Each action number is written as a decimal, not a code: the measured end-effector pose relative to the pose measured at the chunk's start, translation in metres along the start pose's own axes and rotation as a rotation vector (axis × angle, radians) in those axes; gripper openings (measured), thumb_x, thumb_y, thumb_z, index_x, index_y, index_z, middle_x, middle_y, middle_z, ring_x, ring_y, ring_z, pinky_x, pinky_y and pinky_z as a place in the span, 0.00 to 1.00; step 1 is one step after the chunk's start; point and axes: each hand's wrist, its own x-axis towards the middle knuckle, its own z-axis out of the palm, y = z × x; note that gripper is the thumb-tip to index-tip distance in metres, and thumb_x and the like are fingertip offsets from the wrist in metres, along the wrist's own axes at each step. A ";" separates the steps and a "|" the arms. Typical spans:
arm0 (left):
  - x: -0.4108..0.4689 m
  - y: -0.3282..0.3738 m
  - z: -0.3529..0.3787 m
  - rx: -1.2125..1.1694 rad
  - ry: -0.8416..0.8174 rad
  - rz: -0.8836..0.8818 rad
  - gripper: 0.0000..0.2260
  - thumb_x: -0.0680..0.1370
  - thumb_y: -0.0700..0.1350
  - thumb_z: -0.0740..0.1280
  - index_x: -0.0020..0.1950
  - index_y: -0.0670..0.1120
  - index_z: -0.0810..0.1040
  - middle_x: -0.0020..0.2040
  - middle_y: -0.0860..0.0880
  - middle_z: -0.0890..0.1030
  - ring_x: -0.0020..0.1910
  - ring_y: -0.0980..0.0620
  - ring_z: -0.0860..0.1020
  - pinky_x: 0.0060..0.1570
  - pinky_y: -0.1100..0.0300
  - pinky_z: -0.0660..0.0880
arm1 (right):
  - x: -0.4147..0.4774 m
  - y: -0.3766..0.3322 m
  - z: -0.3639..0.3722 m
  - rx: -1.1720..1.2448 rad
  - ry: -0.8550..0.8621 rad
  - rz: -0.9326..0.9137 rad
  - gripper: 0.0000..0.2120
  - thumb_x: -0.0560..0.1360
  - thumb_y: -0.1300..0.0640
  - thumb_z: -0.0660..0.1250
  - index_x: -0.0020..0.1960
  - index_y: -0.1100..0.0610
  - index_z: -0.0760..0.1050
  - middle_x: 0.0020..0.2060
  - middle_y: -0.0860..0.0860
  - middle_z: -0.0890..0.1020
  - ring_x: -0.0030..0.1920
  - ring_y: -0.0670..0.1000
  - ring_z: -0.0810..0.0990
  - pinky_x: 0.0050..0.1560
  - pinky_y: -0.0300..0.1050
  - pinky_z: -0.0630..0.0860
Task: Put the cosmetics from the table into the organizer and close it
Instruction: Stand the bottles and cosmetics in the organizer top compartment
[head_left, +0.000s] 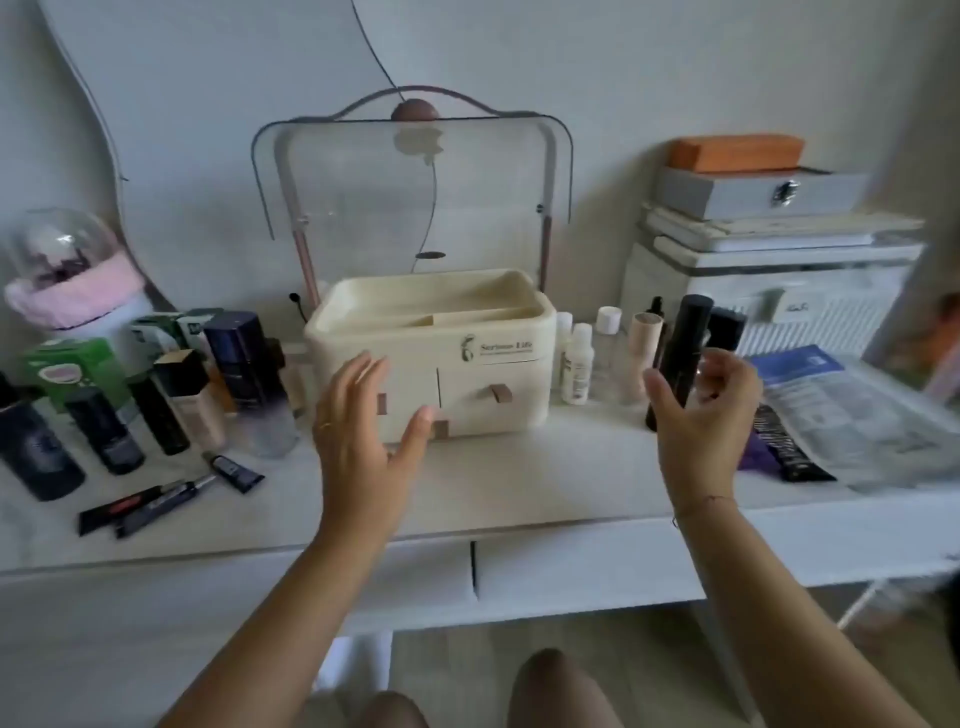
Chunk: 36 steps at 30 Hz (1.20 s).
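Note:
The cream organizer (498, 332) stands at the middle of the white table, its clear lid (363, 208) raised upright and its top tray empty. Two small drawers with brown pulls are shut. My left hand (363, 431) hovers open in front of the organizer's left drawer, fingers spread, holding nothing. My right hand (701, 415) curls around a tall black bottle (683, 343) standing right of the organizer, thumb on its left side and fingers on its right. Small white bottles (576, 369) and a beige tube (644, 343) stand between that bottle and the organizer.
Left of the organizer stand several dark bottles (244, 364), a foundation bottle (192, 400), green boxes (67, 369) and flat tubes (150, 506) near the front edge. Stacked boxes (763, 197) and a white cabinet (779, 306) fill the back right. A black tube (784, 447) lies on papers.

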 end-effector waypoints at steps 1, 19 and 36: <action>0.006 -0.001 0.003 0.024 0.031 0.009 0.24 0.75 0.51 0.66 0.68 0.43 0.69 0.70 0.44 0.66 0.69 0.50 0.62 0.66 0.43 0.64 | 0.008 0.003 -0.004 -0.028 0.022 0.009 0.25 0.68 0.52 0.74 0.61 0.57 0.69 0.52 0.48 0.71 0.52 0.47 0.71 0.52 0.35 0.68; 0.050 -0.028 0.007 0.237 0.035 0.116 0.24 0.77 0.54 0.58 0.67 0.41 0.71 0.68 0.43 0.72 0.70 0.42 0.65 0.68 0.44 0.61 | 0.011 -0.076 0.026 0.169 -0.373 -0.097 0.17 0.66 0.50 0.73 0.53 0.43 0.76 0.41 0.34 0.81 0.45 0.34 0.80 0.43 0.27 0.76; 0.041 -0.058 -0.030 0.083 0.065 0.046 0.21 0.79 0.52 0.58 0.69 0.46 0.70 0.69 0.54 0.69 0.70 0.56 0.64 0.69 0.56 0.62 | 0.053 -0.131 0.238 0.042 -0.925 0.130 0.16 0.69 0.62 0.74 0.55 0.60 0.76 0.51 0.57 0.81 0.51 0.57 0.81 0.51 0.52 0.80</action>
